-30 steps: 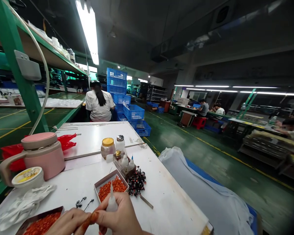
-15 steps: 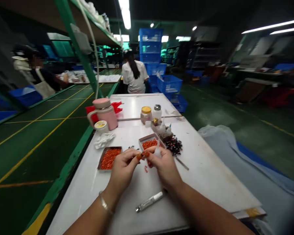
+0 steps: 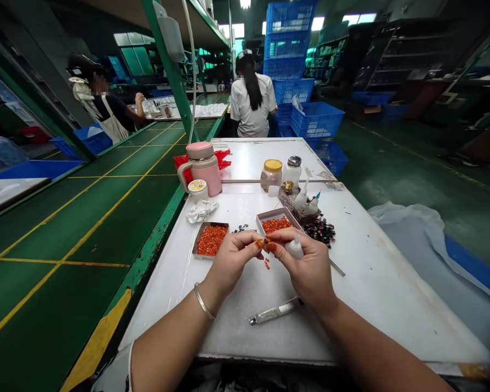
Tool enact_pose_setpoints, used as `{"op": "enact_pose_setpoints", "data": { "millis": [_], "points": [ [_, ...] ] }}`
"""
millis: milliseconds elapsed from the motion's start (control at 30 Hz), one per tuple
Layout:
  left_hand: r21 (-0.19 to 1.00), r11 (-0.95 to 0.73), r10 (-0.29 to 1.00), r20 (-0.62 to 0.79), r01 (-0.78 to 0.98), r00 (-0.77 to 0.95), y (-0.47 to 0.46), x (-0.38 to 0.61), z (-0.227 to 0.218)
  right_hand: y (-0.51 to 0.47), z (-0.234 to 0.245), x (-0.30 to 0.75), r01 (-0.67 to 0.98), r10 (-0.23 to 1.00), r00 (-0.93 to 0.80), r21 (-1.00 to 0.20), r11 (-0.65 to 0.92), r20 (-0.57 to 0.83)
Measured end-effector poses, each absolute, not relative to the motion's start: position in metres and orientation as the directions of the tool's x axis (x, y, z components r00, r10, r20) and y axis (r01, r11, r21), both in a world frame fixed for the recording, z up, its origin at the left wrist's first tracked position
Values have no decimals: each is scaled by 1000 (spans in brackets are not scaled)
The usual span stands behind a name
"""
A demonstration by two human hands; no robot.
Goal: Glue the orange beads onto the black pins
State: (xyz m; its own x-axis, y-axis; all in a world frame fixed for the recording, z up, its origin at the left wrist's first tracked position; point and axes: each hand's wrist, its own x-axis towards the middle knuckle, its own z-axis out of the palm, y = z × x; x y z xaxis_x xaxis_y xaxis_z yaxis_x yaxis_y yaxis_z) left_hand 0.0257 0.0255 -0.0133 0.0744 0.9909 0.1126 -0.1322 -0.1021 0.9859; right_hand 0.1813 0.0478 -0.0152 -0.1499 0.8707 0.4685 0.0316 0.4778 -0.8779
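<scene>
Orange-red beads [image 3: 210,241] fill a shallow metal tray on the white work table [image 3: 375,305], and more lie in a small box tray [image 3: 276,224] just ahead of the hands. Left hand [image 3: 233,262] and right hand [image 3: 307,267] meet over bare table, tips almost touching. Left thumb and forefinger pressed together, pinching a tiny dark piece [image 3: 266,240], too small to identify. Right hand curled round a white dropper bottle [image 3: 295,249], nozzle up. Its orange-tipped fingertips [image 3: 271,247] sit right beside the dark piece; can't tell if they touch it, or if the orange is paint or residue.

Good practice here: keep both hands braced close together, pinch light but steady, stay over open table so drops are easy to spot. A few loose beads [image 3: 267,264] sit just below the fingers, so keep wrists clear of them. Heap of black beaded pieces [image 3: 319,231] right of the box tray, near the right hand. Metal pen-like tool [image 3: 274,312] lies just behind the hands, out of the way
</scene>
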Motion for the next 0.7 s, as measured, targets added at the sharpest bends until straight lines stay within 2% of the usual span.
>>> {"op": "enact_pose_setpoints", "data": {
  "millis": [200, 367, 700],
  "points": [
    [992, -91, 994, 96, -89, 54, 26, 26, -15, 49, -14, 182, 85, 871, -157, -873, 481, 465],
    [973, -17, 999, 23, -230, 24, 26, 28, -11, 49, -14, 183, 92, 864, -149, -864, 496, 480],
    [905, 118, 989, -69, -408, 134, 25, 26, -7, 50, -18, 183, 49, 781, -201, -791, 610, 591]
  ]
}}
